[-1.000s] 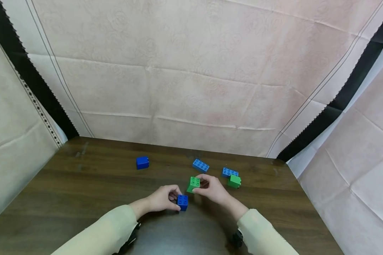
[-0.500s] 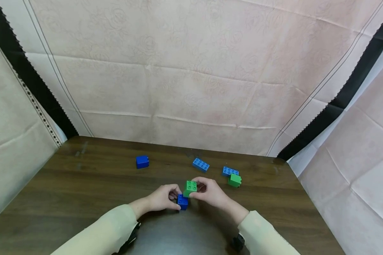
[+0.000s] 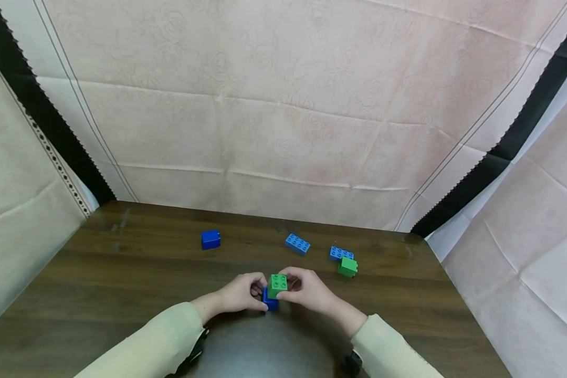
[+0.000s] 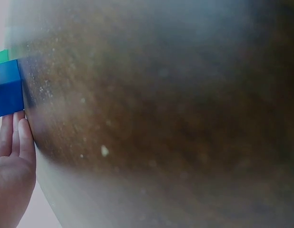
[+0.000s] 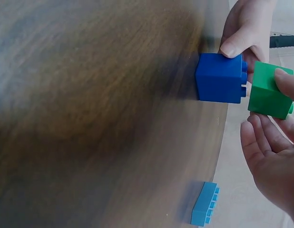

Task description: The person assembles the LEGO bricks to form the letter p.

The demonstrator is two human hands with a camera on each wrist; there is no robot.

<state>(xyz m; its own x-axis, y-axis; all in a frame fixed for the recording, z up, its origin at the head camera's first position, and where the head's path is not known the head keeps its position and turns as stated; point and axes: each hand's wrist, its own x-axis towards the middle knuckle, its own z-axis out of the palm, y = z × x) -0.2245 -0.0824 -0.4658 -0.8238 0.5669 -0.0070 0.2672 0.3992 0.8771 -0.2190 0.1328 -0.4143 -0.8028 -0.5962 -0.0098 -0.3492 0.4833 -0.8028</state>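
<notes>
Right wrist view, and it's a close one: the green block [image 5: 270,90] sits just above the studs of the blue block [image 5: 219,78], a narrow gap between them, the blue standing on the bench [image 3: 146,273]. Right hand [image 3: 309,286] has the green pinched, thumb on one face, fingers curled to the other; left hand [image 3: 242,291] clasps the blue the same way, its fingers closed to the block's width.

Trouble spots? Green looks slightly canted and off line with those studs, so a press now could jam it crooked or seat it a row out. If the left pinch is light, blue could skid or tip. And with the hands this close, fingertips could get nipped in the gap.

Beyond, well apart, a second blue block [image 3: 211,240] on the far left; ahead, a light blue brick [image 3: 297,244]; off right, another light blue brick [image 3: 342,253] with a spare green block [image 3: 347,267] right up against it, contact unclear. Nothing blocks the gap except those fingertips beside it.
</notes>
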